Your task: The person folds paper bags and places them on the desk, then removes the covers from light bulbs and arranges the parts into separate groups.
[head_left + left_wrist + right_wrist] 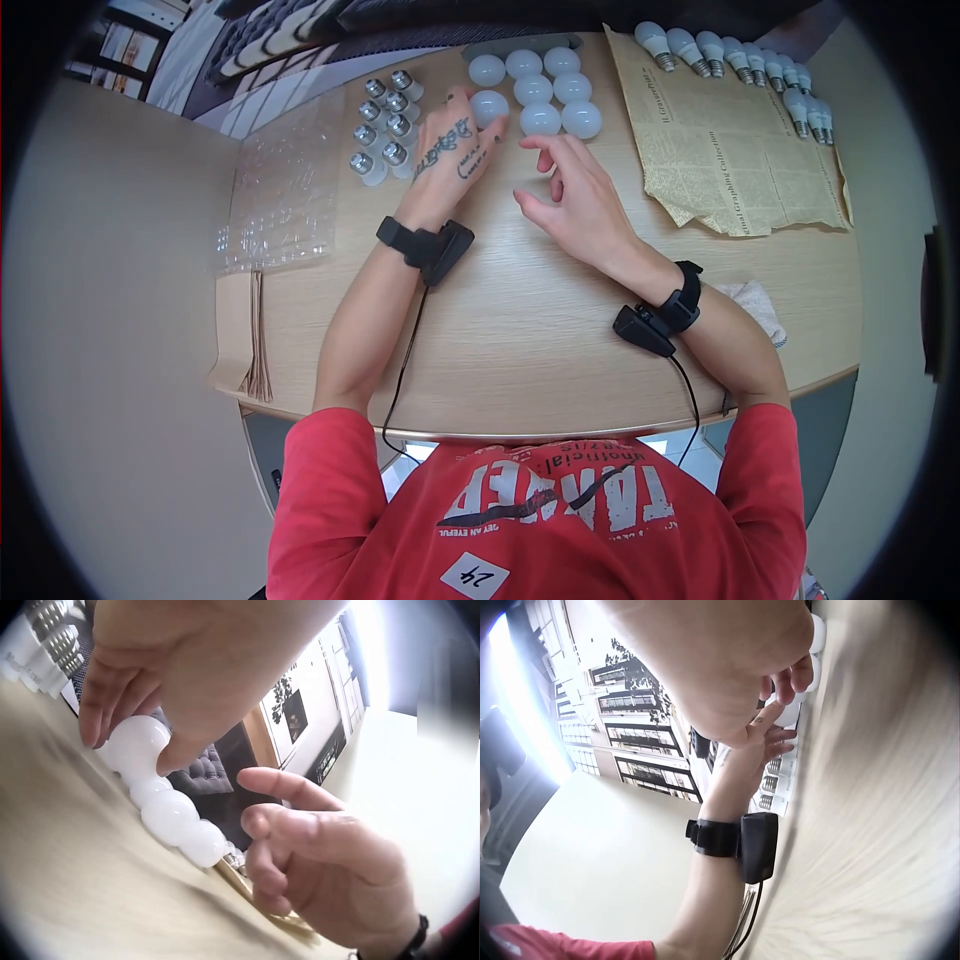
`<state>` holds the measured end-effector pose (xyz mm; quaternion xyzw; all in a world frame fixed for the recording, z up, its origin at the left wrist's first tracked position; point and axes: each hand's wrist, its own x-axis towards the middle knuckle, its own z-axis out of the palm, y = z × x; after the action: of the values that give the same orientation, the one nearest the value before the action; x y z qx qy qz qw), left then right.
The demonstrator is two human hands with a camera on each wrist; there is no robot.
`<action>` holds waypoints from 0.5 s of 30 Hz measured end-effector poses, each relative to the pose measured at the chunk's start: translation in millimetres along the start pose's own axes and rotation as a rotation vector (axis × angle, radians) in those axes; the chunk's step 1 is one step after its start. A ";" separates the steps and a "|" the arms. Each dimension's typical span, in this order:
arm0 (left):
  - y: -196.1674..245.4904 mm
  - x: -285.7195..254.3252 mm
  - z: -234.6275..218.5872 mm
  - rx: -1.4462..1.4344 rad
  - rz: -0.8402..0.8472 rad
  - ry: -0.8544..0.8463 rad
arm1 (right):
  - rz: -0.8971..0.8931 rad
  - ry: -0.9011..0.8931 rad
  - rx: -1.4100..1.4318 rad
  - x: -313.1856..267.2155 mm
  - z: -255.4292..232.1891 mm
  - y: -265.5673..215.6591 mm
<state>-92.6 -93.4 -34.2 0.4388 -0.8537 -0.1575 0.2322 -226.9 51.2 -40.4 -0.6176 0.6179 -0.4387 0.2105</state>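
Head view shows the left hand [448,155] gripping a white globe bulb [489,109] between thumb and fingers at the left edge of a cluster of similar globes [540,89] on the wooden table [500,330]; whether the gripped one touches the tabletop, I cannot tell. Just right of it, the right hand [585,208] hovers, fingers loosely bent and apart, holding nothing. Left of the left hand stand smaller bulbs [365,134], metal screw bases up, in two columns. More bulbs [710,42] lie along the printed brown paper [730,150] at right.
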 end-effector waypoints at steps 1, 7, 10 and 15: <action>-0.4 4.5 3.0 0.036 0.001 -0.013 | -0.006 -0.001 0.006 -0.3 0.2 0.2; -3.0 20.2 11.9 0.087 -0.013 -0.039 | 0.021 -0.026 0.033 -1.5 -0.1 -1.3; -6.2 23.4 14.0 0.079 0.020 -0.009 | 0.037 -0.034 0.044 -1.8 -0.6 -1.3; -11.0 27.7 18.1 0.121 0.096 0.052 | 0.024 -0.024 0.052 -1.8 0.2 -0.1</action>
<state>-108.9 -121.2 -47.5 0.4147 -0.8752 -0.0829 0.2349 -226.5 52.8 -40.9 -0.6095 0.6112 -0.4447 0.2390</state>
